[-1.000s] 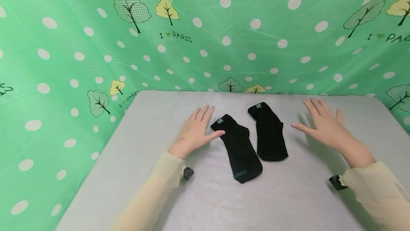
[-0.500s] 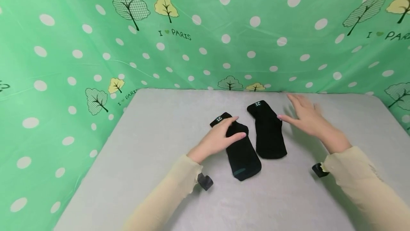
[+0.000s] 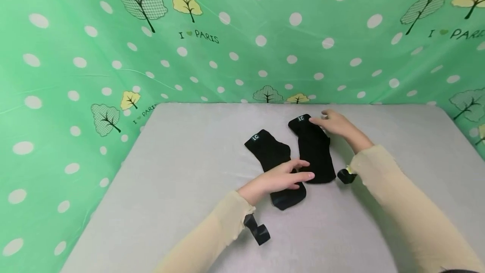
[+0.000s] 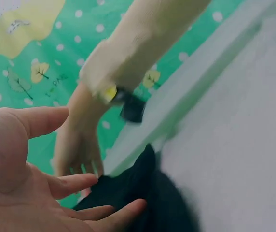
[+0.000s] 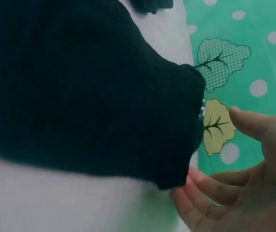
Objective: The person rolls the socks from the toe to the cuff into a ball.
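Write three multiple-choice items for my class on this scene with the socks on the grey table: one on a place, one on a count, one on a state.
1. Where is the left hand?
A. Over the toe end of the near sock
B. On the green backdrop
C. Off the table's left edge

2. How many black socks lie on the table?
A. One
B. Two
C. Four

3. How are the right hand and its fingers at the cuff of the far sock?
A. Balled in a fist
B. Loosely spread beside the cuff, not gripping it
C. Flat under the sock

Answers:
1. A, the head view shows it low over that sock's toe end.
2. B, two lie side by side, each with an LC label.
3. B, the right wrist view shows fingertips by the cuff edge.
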Tool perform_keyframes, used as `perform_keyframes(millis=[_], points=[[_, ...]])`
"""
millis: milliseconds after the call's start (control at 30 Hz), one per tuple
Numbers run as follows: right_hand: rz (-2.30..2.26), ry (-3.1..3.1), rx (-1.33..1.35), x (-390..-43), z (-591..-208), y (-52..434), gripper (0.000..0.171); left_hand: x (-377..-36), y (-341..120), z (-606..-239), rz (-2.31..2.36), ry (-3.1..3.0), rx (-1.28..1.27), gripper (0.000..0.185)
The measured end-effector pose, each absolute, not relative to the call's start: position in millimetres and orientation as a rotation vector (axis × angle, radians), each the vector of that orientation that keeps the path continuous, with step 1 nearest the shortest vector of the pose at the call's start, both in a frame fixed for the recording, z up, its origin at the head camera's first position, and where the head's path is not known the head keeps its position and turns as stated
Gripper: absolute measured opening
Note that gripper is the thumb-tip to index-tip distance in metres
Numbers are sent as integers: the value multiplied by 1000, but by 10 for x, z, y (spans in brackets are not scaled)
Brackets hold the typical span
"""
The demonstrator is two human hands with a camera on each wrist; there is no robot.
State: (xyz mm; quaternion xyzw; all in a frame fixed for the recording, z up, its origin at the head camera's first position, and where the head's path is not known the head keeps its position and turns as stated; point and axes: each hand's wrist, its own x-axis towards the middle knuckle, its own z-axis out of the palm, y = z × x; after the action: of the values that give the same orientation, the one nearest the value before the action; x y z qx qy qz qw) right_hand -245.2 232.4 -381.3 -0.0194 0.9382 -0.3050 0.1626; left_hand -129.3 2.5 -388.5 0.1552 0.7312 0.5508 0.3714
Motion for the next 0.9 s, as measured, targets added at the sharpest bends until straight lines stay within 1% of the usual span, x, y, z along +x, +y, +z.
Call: perform_keyframes(millis=[167, 300, 333, 400, 533, 633, 700, 800, 900], points=[[-969, 2616, 6, -2537, -3856, 2209, 74, -1242, 74, -3933, 1475, 1769, 336, 50], [-1046, 2575, 54, -2577, -3858, 2169, 41, -1227, 104, -3976, 1502, 1777, 290, 49], [-1077, 2564, 58, -2581, -3841, 2164, 36, -1226, 112, -3986, 1513, 1781, 275, 48], [-1153, 2545, 48, -2575, -3781, 2152, 35, -1228, 125, -4006, 1558, 1769, 239, 47], [-1321, 2475, 9, -2500, -3581, 2110, 27, -1245, 133, -4036, 1704, 1653, 154, 46], [-1447, 2410, -22, -2441, -3419, 2046, 28, -1253, 92, -4020, 1831, 1532, 84, 43], [-1526, 2360, -41, -2406, -3325, 1997, 26, -1249, 35, -3986, 1897, 1471, 45, 41], [-1626, 2275, -72, -2356, -3214, 1926, 22, -1237, -84, -3922, 1945, 1416, 31, 40], [-1685, 2210, -104, -2307, -3141, 1861, 22, -1212, -226, -3874, 1934, 1426, 63, 42]])
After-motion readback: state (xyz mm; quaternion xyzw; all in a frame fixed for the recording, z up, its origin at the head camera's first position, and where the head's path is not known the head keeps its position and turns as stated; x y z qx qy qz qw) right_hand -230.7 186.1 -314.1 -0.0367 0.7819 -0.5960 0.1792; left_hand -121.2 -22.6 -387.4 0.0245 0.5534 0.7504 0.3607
